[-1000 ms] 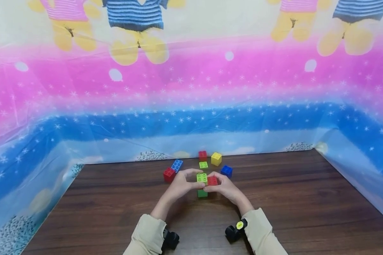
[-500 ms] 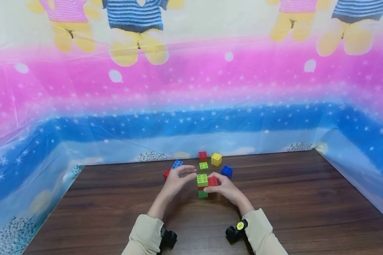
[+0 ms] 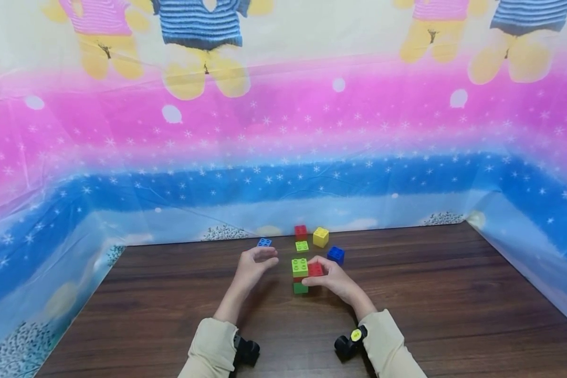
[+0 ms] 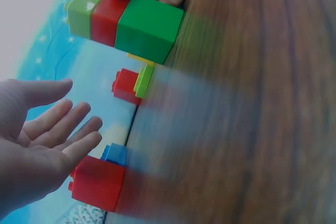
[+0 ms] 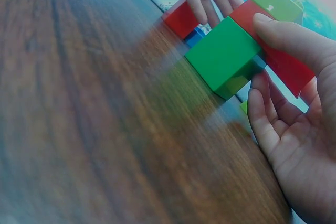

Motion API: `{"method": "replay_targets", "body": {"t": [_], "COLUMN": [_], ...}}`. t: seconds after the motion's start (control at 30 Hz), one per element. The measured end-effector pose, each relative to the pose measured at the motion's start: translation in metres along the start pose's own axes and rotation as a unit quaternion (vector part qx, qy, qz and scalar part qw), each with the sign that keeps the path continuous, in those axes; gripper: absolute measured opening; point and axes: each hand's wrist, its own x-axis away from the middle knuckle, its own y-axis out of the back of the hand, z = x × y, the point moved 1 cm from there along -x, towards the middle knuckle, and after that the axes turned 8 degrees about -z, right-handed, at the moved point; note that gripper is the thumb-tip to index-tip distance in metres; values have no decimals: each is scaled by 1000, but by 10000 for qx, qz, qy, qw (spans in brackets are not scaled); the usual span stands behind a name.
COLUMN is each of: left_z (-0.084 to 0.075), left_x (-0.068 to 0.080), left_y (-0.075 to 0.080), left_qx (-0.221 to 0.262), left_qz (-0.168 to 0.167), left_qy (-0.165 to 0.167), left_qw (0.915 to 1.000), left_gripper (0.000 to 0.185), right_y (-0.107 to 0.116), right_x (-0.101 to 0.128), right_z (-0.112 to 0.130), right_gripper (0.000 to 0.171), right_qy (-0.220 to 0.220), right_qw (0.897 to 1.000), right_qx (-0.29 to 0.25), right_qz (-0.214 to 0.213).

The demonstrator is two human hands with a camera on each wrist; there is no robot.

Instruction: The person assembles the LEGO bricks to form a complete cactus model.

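Observation:
A small brick stack (image 3: 300, 275) stands on the wooden table (image 3: 406, 315): a green brick (image 4: 148, 27) at the bottom, a red brick (image 4: 107, 17) in the middle, a lime brick (image 4: 84, 9) on top. My right hand (image 3: 331, 281) pinches the red brick (image 5: 278, 51), thumb on its upper side and fingers curled behind it. My left hand (image 3: 255, 262) hovers just left of the stack with straight fingers (image 4: 63, 135), holding nothing. A loose red brick (image 4: 97, 182) lies right below those fingers.
Loose bricks lie behind the stack: a blue one (image 3: 264, 242), a red one (image 3: 301, 231), a flat lime one (image 3: 302, 245), a yellow one (image 3: 320, 237) and another blue one (image 3: 335, 255). A printed plastic sheet (image 3: 283, 157) walls the table at the back and sides.
My left hand has let go of the stack and drawn away to the left, opening its fingers. The right hand keeps its hold on the stack in the same place.

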Motion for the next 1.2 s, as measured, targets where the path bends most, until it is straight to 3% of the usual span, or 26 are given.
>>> {"method": "replay_targets", "body": {"t": [0.2, 0.53, 0.77, 1.07, 1.2], "left_z": [1, 7, 11, 16, 18], "left_x": [-5, -9, -15, -23, -29], "left_y": [7, 15, 10, 5, 0], "left_qx": [-428, -552, -556, -740, -923], "left_qz": [-300, -617, -732, -505, -584], "left_qy": [-257, -109, -45, 396, 622], "left_qw": [9983, 9965, 9958, 9952, 9921], "left_gripper": [28, 37, 44, 61, 65], "right_y": [2, 5, 9, 0, 0], "right_x": [0, 0, 5, 2, -2], "right_z": [0, -1, 0, -3, -1], "right_gripper": [34, 35, 36, 38, 38], "right_qy": [31, 24, 13, -8, -38], "right_qw": [10000, 10000, 10000, 10000, 10000], "right_qx": [-85, -68, 25, -40, -8], "right_qz": [1, 7, -68, 9, 24]}}
